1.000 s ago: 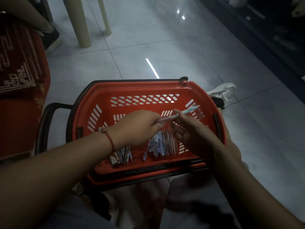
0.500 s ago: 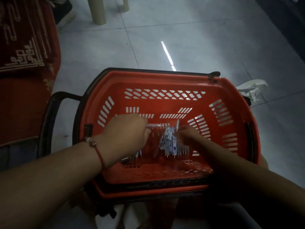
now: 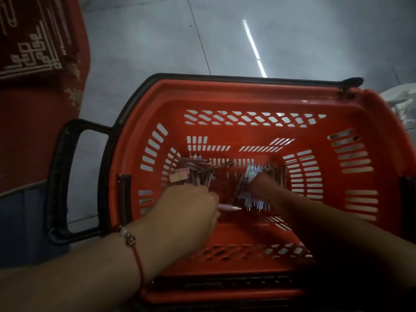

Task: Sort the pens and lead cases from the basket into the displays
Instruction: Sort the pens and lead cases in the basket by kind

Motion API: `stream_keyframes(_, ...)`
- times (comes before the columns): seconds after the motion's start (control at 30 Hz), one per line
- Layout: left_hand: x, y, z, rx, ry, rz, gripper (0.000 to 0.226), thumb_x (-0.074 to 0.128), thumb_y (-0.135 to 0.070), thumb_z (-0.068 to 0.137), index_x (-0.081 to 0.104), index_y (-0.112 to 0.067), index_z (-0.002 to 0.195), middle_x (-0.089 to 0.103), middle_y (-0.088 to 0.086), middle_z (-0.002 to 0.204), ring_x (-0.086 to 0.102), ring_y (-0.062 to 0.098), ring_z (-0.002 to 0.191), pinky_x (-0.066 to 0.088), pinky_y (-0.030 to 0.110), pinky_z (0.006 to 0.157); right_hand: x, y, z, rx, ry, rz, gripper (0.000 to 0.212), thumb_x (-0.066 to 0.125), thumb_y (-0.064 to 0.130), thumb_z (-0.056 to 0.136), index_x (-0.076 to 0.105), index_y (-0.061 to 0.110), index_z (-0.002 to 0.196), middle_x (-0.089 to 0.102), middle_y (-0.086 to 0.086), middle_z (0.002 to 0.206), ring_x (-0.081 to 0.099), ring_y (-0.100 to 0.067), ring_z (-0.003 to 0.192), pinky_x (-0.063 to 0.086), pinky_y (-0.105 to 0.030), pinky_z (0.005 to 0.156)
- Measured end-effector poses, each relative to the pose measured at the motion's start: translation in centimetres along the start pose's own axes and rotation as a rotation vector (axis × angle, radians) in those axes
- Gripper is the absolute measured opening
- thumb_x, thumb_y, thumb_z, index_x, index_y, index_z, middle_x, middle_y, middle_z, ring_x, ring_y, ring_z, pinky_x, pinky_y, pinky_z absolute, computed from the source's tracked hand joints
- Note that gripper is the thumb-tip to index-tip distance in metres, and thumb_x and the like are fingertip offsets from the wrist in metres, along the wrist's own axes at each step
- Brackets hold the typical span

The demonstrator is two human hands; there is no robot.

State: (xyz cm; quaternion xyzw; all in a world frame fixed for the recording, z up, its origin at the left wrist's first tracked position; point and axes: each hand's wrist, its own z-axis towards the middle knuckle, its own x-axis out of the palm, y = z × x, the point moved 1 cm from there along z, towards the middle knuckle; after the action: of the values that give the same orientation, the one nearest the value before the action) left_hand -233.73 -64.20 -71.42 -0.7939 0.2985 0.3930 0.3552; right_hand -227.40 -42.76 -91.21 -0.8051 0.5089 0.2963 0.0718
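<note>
At frame centre the left hand point(image 3: 186, 206) grips a light, stiff pen point(image 3: 229, 207) mid-barrel, while the right hand point(image 3: 261, 183) digs blurred, grip unclear, into pens point(image 3: 258, 174) in the basket point(image 3: 360, 104).

1. A red plastic basket point(image 3: 265, 97) with slotted walls and black handles carries the stock, seen from above over a grey tiled floor point(image 3: 144, 41).
2. Directly on the basket's bottom lie two loose heaps of pens: one at left point(image 3: 200, 171), one at right point(image 3: 273, 171).
3. Small pale lead cases point(image 3: 179, 175) lie just beside the left heap.
</note>
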Motion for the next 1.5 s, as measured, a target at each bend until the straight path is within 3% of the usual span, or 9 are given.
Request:
stream_keyframes(0.17,0.2,0.4,-0.3,0.015,0.072,0.014,0.022,0.044,-0.040,0.100,0.060,-0.027,0.106,0.061,-0.005,0.104,0.057,0.015,0.092,0.050,0.033,0.079,-1.6,0.1,-1.7,-0.045,0.005,-0.020,0.014,0.056,0.020,0.098,0.060,0.014,0.086,0.061,-0.003,0.080,0.056,-0.013,0.065,0.043,-0.019,0.051)
stream_keyframes(0.27,-0.4,0.0,-0.2,0.066,0.010,0.049,0.021,0.045,-0.036,0.099,0.062,-0.028,0.109,0.060,-0.006,0.104,0.056,0.015,0.096,0.044,0.033,0.083,-4.0,1.8,-4.3,-0.127,0.099,0.002,0.023,0.056,0.030,0.099,0.063,0.010,0.091,0.067,-0.012,0.089,0.058,-0.017,0.070,0.048,-0.023,0.063)
stream_keyframes(0.5,-2.4,-1.7,-0.1,0.203,-0.097,0.100,0.020,0.049,-0.029,0.098,0.064,-0.024,0.110,0.061,-0.003,0.103,0.057,0.019,0.097,0.051,0.038,0.082,-8.4,3.0,-19.5,-0.317,0.599,0.707,0.029,0.065,0.034,0.094,0.067,0.008,0.107,0.069,-0.010,0.092,0.064,-0.021,0.078,0.052,-0.028,0.067)
stream_keyframes(0.7,-3.9,-3.6,-0.3,0.316,-0.100,0.090,0.021,0.046,-0.034,0.099,0.064,-0.025,0.103,0.060,-0.006,0.093,0.056,0.013,0.087,0.049,0.031,0.076,-7.0,1.7,-25.4,-0.304,0.281,0.956,0.009,0.067,0.005,0.089,0.066,0.005,0.098,0.065,-0.008,0.072,0.060,-0.013,0.060,0.046,-0.021,0.054)
stream_keyframes(0.97,-3.6,-4.5,-1.7,0.252,-0.157,0.028,0.026,0.042,-0.048,0.099,0.054,-0.027,0.089,0.058,-0.007,0.080,0.055,0.011,0.070,0.035,0.026,0.057,-8.5,-1.1,-25.0,-0.185,0.114,1.314,0.016,0.066,0.025,0.091,0.073,0.011,0.095,0.064,0.004,0.069,0.060,-0.006,0.058,0.049,-0.017,0.054)
stream_keyframes(1.1,-3.8,-4.0,-2.0,0.187,-0.193,0.035,0.025,0.042,-0.045,0.100,0.051,-0.028,0.086,0.055,-0.008,0.076,0.050,0.007,0.065,0.029,0.022,0.051,-8.8,-0.7,-25.2,-0.307,0.162,1.275,0.037,0.066,0.023,0.091,0.062,0.001,0.120,0.068,-0.004,0.087,0.061,-0.009,0.069,0.052,-0.019,0.061)
stream_keyframes(1.23,-4.2,-3.5,-1.7,0.142,-0.214,0.059,0.025,0.041,-0.045,0.100,0.052,-0.027,0.087,0.054,-0.009,0.077,0.049,0.008,0.066,0.034,0.026,0.055,-9.9,-0.1,-25.2,-0.447,0.176,1.200,0.034,0.065,0.020,0.089,0.063,0.005,0.120,0.067,-0.008,0.096,0.062,-0.015,0.078,0.052,-0.025,0.070)
stream_keyframes(1.33,-4.3,-3.5,-1.2,0.155,-0.268,0.144,0.025,0.043,-0.042,0.100,0.060,-0.024,0.100,0.057,-0.006,0.088,0.054,0.013,0.078,0.039,0.027,0.061,-11.6,0.0,-25.4,-0.449,0.128,0.878,0.028,0.062,0.028,0.094,0.065,0.004,0.108,0.067,-0.006,0.083,0.062,-0.016,0.073,0.053,-0.026,0.066)
stream_keyframes(1.5,-4.9,-3.1,0.0,0.173,-0.342,0.215,0.027,0.046,-0.040,0.097,0.059,-0.026,0.116,0.055,-0.005,0.099,0.052,0.015,0.089,0.046,0.030,0.070,-11.7,0.6,-25.0,-0.411,0.228,0.210,0.014,0.064,0.018,0.094,0.071,0.017,0.107,0.076,-0.003,0.090,0.070,-0.010,0.077,0.053,-0.021,0.066)
